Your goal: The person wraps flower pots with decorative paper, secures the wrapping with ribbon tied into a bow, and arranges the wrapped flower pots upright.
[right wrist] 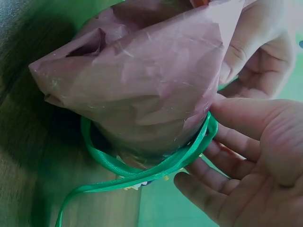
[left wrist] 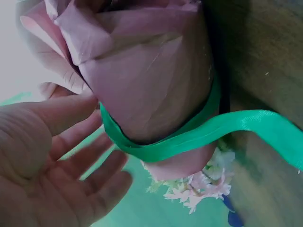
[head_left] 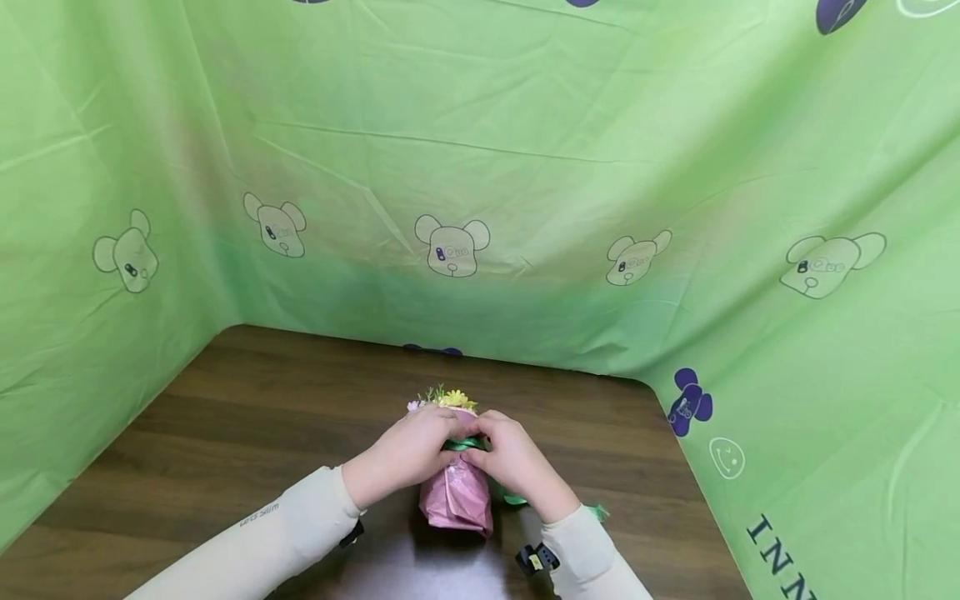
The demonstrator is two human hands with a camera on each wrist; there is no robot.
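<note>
A small bouquet in pink wrapping paper (head_left: pixel 456 498) lies on the table between both hands, its yellow and pale flowers (head_left: pixel 454 400) pointing away from me. Green ribbon (head_left: pixel 467 443) circles the paper below the blossoms. My left hand (head_left: pixel 405 448) pinches the ribbon from the left with thumb and forefinger; its other fingers spread loosely, as the left wrist view shows. From the right, my right hand (head_left: pixel 519 460) pinches the ribbon at the same spot, thumb against the paper. In the right wrist view, a loose ribbon tail (right wrist: pixel 94 187) trails from the wrap.
The dark wooden table (head_left: pixel 300 400) is bordered by green cloth (head_left: pixel 525 150) printed with bear heads, at the back and both sides. Another ribbon end (head_left: pixel 597 510) lies by the right wrist. Each wrist wears a small black camera (head_left: pixel 537 558).
</note>
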